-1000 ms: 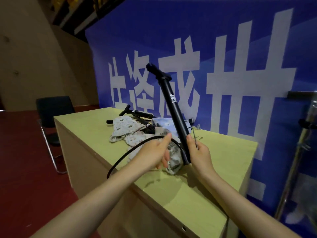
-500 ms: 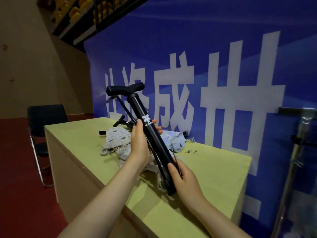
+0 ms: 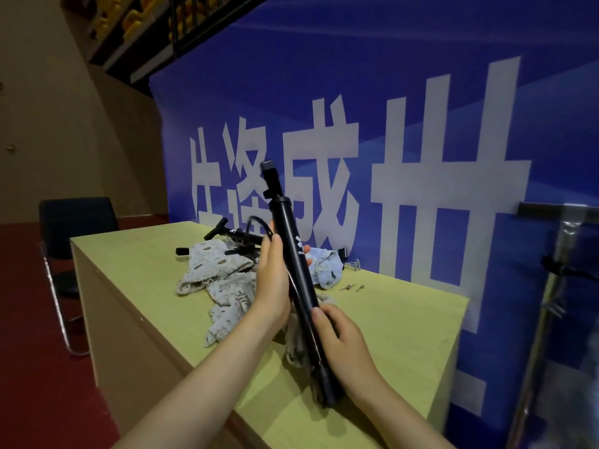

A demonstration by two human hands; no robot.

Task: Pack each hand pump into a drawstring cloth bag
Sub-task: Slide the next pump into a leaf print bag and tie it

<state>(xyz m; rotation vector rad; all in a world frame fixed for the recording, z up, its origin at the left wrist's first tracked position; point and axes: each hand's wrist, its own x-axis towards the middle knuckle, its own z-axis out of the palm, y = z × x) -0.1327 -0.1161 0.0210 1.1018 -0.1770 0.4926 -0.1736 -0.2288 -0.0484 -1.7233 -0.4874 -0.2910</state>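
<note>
I hold a black hand pump (image 3: 296, 254) upright and tilted above the table, its handle end on at the top. My left hand (image 3: 274, 280) grips the middle of the barrel together with its thin black hose. My right hand (image 3: 340, 338) grips the lower end of the pump. Several patterned drawstring cloth bags (image 3: 220, 270) lie crumpled on the table behind and under my hands, and a light blue one (image 3: 327, 264) lies further back. More black pumps (image 3: 236, 234) lie behind the bags.
The yellow-green table (image 3: 389, 325) stands against a blue banner (image 3: 421, 108) with white characters. Small metal needles (image 3: 351, 287) lie on the table near the banner. A black chair (image 3: 71, 222) stands at the left. A metal stand (image 3: 557, 286) rises at the right.
The pump has turned about its own axis, so its T-handle now points end on. The hose now loops up beside my left hand. Both hands keep their grip.
</note>
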